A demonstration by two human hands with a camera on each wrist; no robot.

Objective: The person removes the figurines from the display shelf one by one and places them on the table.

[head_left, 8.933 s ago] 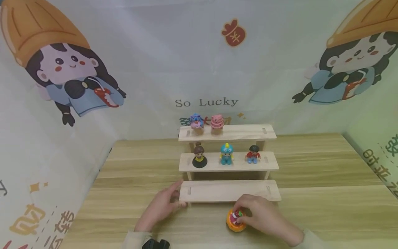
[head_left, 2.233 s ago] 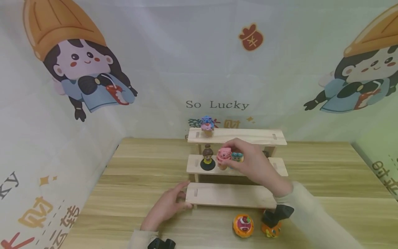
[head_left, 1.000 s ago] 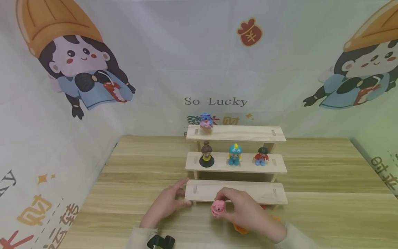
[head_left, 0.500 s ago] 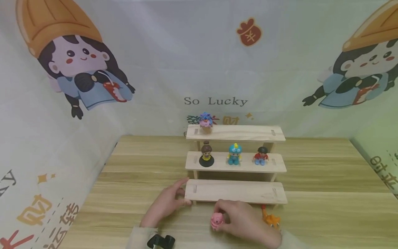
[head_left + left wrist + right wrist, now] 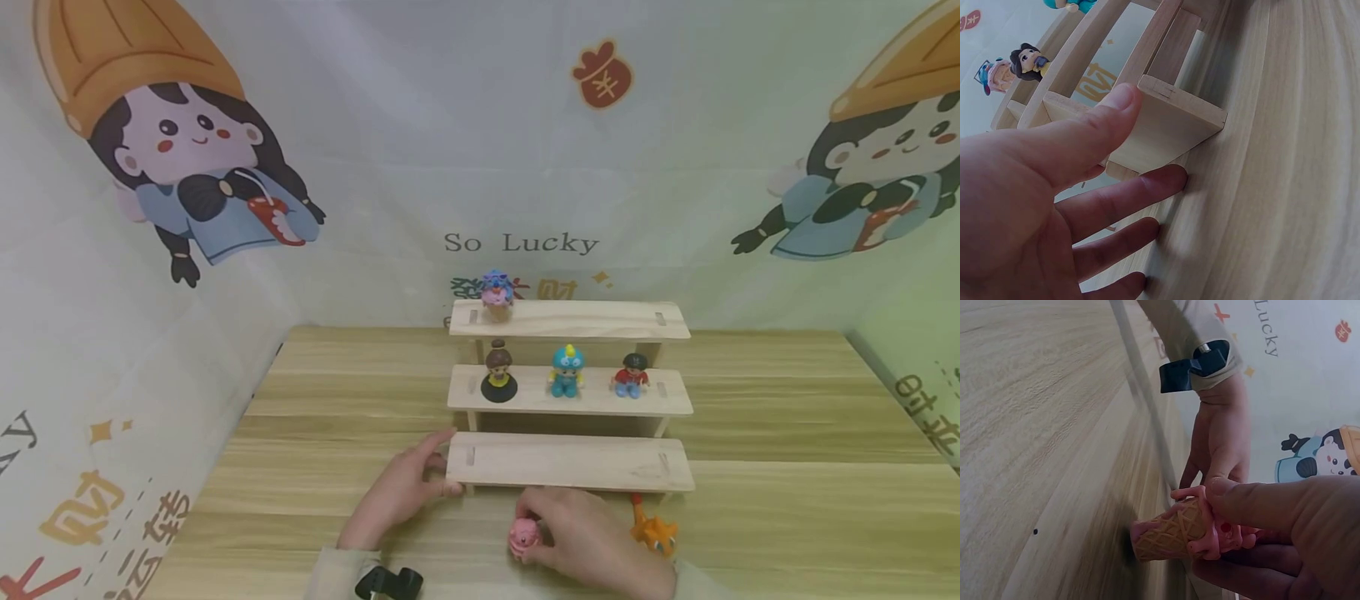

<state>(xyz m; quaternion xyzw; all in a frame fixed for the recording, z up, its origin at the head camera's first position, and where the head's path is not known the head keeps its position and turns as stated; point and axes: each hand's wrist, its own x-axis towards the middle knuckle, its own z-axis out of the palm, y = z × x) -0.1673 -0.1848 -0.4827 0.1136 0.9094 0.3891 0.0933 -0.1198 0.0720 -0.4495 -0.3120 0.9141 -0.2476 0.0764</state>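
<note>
My right hand (image 5: 588,533) pinches a pink ice-cream-cone figurine (image 5: 524,537) in front of the bottom shelf. In the right wrist view its waffle cone (image 5: 1172,534) points at the tabletop, with the base at or just above the wood. My left hand (image 5: 401,492) rests at the left end of the three-step wooden display stand (image 5: 562,462). The left wrist view shows its thumb against the stand's side panel (image 5: 1160,122), fingers stretched and spread. An orange dragon-like figurine (image 5: 655,533) lies beside my right hand.
A blue ice-cream-cone figurine (image 5: 497,296) stands on the top shelf. The middle shelf bears a brown-haired figurine (image 5: 498,375), a teal-suited figurine (image 5: 566,375) and a red-jacketed figurine (image 5: 632,377). A printed cloth backdrop (image 5: 420,150) rises behind the table (image 5: 787,517).
The pink cone figurine has come off the top shelf and down to the front table in my right hand. The orange round toy is now hidden. My left hand has stayed at the stand.
</note>
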